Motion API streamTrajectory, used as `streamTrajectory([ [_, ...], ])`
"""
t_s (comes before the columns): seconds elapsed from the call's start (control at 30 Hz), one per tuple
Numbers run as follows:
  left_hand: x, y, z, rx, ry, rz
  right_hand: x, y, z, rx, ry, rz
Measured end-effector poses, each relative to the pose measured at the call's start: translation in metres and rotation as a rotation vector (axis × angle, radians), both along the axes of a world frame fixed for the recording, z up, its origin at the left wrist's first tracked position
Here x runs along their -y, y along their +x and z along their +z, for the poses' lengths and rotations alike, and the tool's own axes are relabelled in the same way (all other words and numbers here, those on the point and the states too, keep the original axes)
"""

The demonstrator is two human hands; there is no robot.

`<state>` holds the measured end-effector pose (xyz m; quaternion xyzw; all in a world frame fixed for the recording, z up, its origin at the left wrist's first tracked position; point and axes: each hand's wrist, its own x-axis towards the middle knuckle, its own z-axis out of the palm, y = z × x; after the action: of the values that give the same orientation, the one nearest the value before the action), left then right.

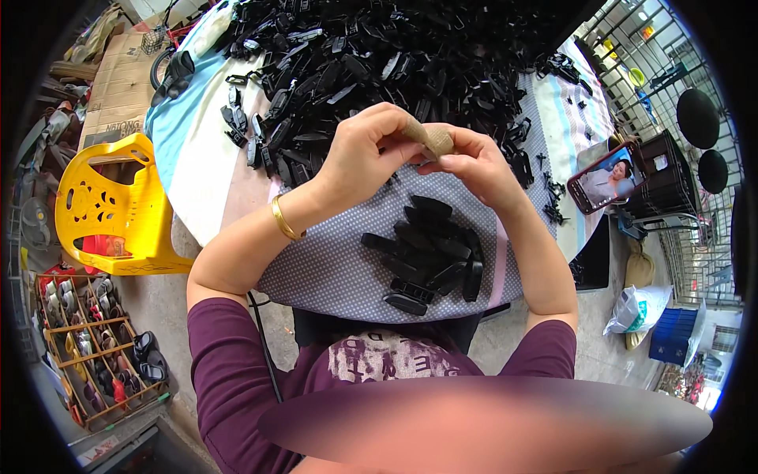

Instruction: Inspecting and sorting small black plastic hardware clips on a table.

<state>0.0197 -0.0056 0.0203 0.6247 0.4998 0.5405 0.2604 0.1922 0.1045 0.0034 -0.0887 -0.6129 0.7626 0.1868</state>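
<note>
My left hand [367, 150] and my right hand [479, 164] meet over the middle of the table, fingertips together in a pinch. Tan wraps [433, 141] cover fingertips where the hands touch. Whatever lies between the fingers is too small or hidden to make out. Beyond both hands spreads a large heap of black plastic parts [347, 71], some glossy. Closer to my body, below the hands, a smaller cluster of long black plastic pieces [430, 249] lies on the dotted grey tablecloth [316, 268]. A gold bangle [284, 219] circles my left wrist.
Right of my hands stands a phone [608, 178] with a lit screen, near scattered small black bits [554, 197]. A yellow plastic chair [118, 205] is at the left, above a wooden shoe rack [103, 347]. Dark crates [667, 174] and a white bag [638, 308] are at the right.
</note>
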Motion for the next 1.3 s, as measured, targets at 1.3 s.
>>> streamTrajectory([
  [1.3, 0.002, -0.006, 0.007, 0.462, -0.28, -0.101, 0.029, -0.007, 0.009, -0.037, 1.35, -0.538],
])
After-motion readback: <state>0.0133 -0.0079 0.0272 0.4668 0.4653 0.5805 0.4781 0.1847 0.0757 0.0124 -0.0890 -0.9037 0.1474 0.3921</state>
